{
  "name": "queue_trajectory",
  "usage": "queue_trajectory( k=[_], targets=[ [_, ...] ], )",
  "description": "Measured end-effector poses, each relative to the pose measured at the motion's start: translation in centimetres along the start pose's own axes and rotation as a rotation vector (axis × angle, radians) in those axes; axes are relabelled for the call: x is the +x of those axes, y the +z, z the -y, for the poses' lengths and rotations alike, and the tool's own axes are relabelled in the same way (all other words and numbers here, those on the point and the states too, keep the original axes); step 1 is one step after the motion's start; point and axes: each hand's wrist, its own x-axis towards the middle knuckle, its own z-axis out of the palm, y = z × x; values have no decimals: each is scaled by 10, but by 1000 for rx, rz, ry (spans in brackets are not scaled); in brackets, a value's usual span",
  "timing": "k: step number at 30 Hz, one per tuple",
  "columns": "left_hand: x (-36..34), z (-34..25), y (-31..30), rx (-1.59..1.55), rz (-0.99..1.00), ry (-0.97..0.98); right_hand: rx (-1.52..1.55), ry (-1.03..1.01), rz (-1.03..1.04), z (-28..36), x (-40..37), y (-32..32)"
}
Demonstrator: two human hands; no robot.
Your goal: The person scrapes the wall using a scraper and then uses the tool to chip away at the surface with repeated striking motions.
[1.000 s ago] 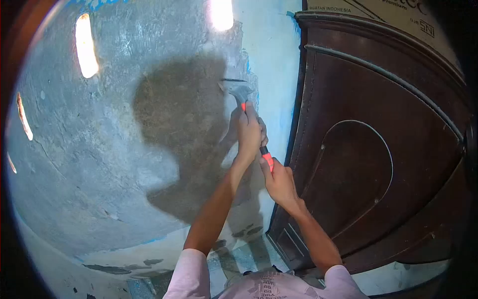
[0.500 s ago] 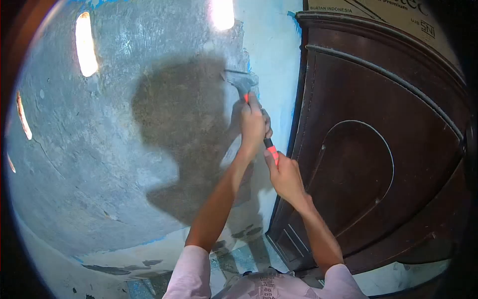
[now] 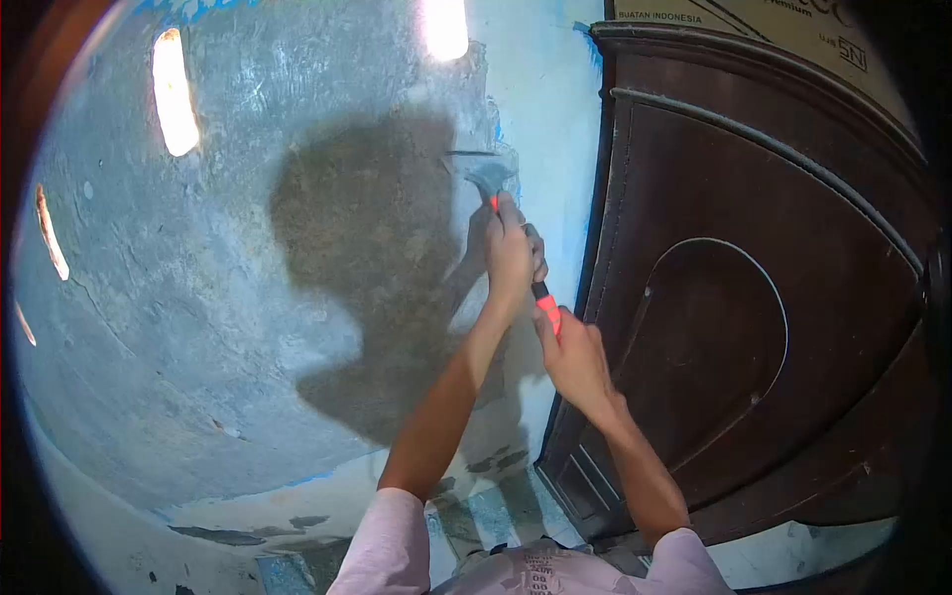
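A long-handled scraper (image 3: 490, 175) with a wide metal blade and a red and black handle lies against the wall, near the edge where grey surface meets pale blue paint. My left hand (image 3: 512, 253) is wrapped round the upper handle, just below the blade. Lower down, my right hand (image 3: 575, 357) grips the red lower part of the handle. The grey, scuffed wall (image 3: 228, 327) carries a large shadow left of my hands.
A dark brown carved wooden panel (image 3: 714, 327) stands close on the right. Behind its top edge is printed cardboard (image 3: 694, 14). Peeling patches (image 3: 218, 535) mark the wall's base, above a tiled floor (image 3: 491, 516).
The scraper blade and both hands have shifted slightly right and down in view. The whole scene has also moved a little to the right.
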Motion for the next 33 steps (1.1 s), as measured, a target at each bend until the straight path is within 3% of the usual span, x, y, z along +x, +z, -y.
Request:
queue_trajectory(
  k=[9, 13, 15, 18, 25, 28, 31, 33],
  targets=[
    [5, -7, 10, -11, 24, 1, -65, -2, -25, 9, 10, -17],
    [-2, 9, 2, 31, -27, -28, 24, 11, -7, -12, -5, 6],
    [1, 0, 1, 80, 26, 71, -24, -18, -42, -13, 5, 8],
    [7, -18, 7, 68, 29, 39, 66, -58, -6, 9, 12, -7],
    [-4, -11, -1, 123, -37, 54, 63, -38, -18, -5, 4, 14],
    [9, -42, 10, 73, 11, 179, 63, -100, -30, 18, 28, -2],
    [11, -56, 14, 126, -17, 187, 115, -119, -14, 25, 32, 0],
    [8, -34, -4, 141, 43, 110, 113, -111, -56, 12, 18, 16]
  ],
)
